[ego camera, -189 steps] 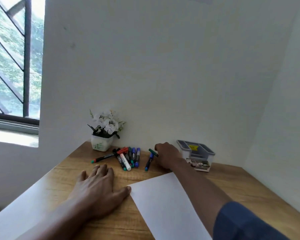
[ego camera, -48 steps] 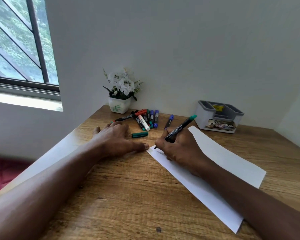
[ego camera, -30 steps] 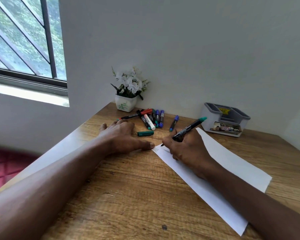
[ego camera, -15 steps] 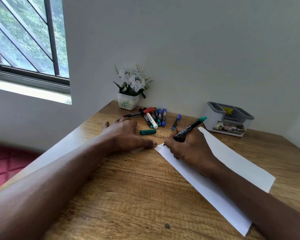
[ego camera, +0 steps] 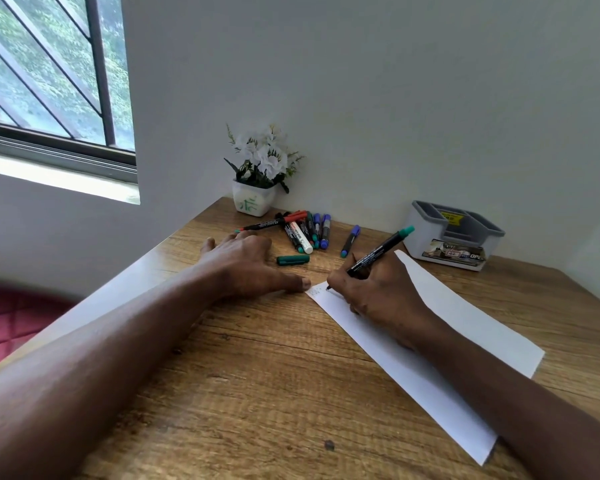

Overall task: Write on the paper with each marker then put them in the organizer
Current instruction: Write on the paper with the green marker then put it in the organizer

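Observation:
My right hand (ego camera: 374, 292) grips a black marker with a green end (ego camera: 378, 252), its tip touching the near-left corner of the white paper (ego camera: 465, 327), where faint marks show. My left hand (ego camera: 246, 265) lies flat on the wooden table (ego camera: 257, 393), thumb tip at the paper's corner. The marker's green cap (ego camera: 292, 259) lies loose between my left hand and the pile of several markers (ego camera: 305, 230). One blue-capped marker (ego camera: 350, 240) lies apart from the pile. The grey organizer (ego camera: 454, 233) stands at the back right, near the wall.
A small white pot of white flowers (ego camera: 257, 178) stands in the back corner by the markers. Walls close the table at the back and right. A window (ego camera: 49, 71) is at the left, with red flooring (ego camera: 11, 317) beyond the table's left edge.
My right hand has kept the marker tip at the paper's corner, shifting slightly as faint marks appear. My left hand stays flat. The view has drifted a little.

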### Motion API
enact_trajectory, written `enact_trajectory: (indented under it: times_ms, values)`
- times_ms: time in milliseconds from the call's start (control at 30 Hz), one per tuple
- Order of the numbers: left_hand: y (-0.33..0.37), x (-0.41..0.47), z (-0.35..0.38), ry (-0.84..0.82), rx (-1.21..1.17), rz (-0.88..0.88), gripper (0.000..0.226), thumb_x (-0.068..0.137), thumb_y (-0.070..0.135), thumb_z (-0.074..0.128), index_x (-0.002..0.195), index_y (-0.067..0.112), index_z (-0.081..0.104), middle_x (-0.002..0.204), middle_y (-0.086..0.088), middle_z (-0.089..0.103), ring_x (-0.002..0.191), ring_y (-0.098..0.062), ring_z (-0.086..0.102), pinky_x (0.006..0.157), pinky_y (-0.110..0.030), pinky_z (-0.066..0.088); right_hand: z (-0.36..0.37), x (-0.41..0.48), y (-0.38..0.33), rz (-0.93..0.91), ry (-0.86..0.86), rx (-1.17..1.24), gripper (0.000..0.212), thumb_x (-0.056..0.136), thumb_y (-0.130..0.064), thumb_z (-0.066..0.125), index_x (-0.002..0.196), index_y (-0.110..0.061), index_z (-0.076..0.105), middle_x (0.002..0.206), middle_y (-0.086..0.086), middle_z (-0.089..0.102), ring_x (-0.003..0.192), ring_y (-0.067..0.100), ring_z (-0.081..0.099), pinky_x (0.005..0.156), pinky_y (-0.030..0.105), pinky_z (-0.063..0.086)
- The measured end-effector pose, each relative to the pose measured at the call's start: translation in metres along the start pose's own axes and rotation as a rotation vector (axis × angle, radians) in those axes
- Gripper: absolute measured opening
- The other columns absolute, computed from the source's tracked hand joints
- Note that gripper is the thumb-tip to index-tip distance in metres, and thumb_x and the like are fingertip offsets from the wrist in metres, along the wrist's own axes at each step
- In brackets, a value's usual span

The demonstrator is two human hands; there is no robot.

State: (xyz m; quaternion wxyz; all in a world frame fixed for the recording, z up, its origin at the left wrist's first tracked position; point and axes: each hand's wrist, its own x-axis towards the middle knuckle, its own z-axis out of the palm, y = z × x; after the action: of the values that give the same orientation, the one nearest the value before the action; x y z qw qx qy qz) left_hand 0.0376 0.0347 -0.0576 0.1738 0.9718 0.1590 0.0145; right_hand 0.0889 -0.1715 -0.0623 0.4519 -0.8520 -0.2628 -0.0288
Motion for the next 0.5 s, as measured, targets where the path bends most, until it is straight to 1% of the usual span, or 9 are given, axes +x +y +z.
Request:
enact_trajectory:
  times_ms: [100, 233, 367, 433, 500]
  values:
    - [0.0003, -0.0004, -0.0003, -0.002, -0.001, -0.001, 0.101, 0.067, 0.091, 0.055, 0.143, 0.026, 0.049, 0.162, -0.003, 0.035, 0.15, -0.027, 0.027, 0.123, -0.058, 0.013, 0.0007, 0.0009, 0.0019, 0.049, 0.028, 0.058, 0.015, 0.087, -0.026, 0.074, 0.081, -0.013, 0.07, 0.063, 0.0, 0.066, 0.053, 0.01, 0.061, 0.059, 0.03, 0.05]
    - [-0.001, 0.0007, 0.0006, -0.008, 0.003, 0.002, 0.102, 0.065, 0.093, 0.054, 0.143, 0.027, 0.049, 0.161, -0.002, 0.036, 0.148, -0.027, 0.03, 0.122, -0.059, 0.014, -0.0009, 0.0008, 0.0011, 0.065, -0.011, 0.046, 0.017, 0.087, -0.025, 0.072, 0.078, -0.011, 0.069, 0.057, 0.0, 0.066, 0.049, 0.01, 0.061, 0.056, 0.027, 0.05]
    - [-0.0018, 0.0021, 0.0011, -0.008, 0.001, 0.004, 0.104, 0.064, 0.094, 0.053, 0.143, 0.027, 0.048, 0.161, -0.001, 0.036, 0.148, -0.026, 0.03, 0.122, -0.059, 0.014, -0.0021, -0.0007, 0.0007, 0.108, -0.01, 0.104, 0.016, 0.088, -0.024, 0.073, 0.079, -0.012, 0.07, 0.058, 0.001, 0.068, 0.049, 0.01, 0.061, 0.051, 0.022, 0.047]
    - [-0.002, 0.0016, 0.0008, -0.006, -0.001, 0.002, 0.104, 0.065, 0.094, 0.053, 0.144, 0.027, 0.048, 0.161, -0.002, 0.036, 0.148, -0.026, 0.03, 0.122, -0.059, 0.013, -0.0011, -0.0003, 0.0001, 0.101, -0.015, 0.078, 0.016, 0.088, -0.024, 0.073, 0.079, -0.012, 0.07, 0.058, 0.001, 0.068, 0.049, 0.009, 0.062, 0.052, 0.022, 0.047]
    - [-0.002, 0.0014, 0.0011, -0.005, -0.006, 0.003, 0.104, 0.064, 0.094, 0.052, 0.144, 0.027, 0.047, 0.161, -0.002, 0.036, 0.148, -0.026, 0.03, 0.122, -0.059, 0.013, -0.0007, 0.0004, -0.0005, 0.09, 0.015, 0.044, 0.018, 0.088, -0.025, 0.074, 0.076, -0.013, 0.068, 0.057, 0.001, 0.068, 0.047, 0.009, 0.062, 0.053, 0.025, 0.048]
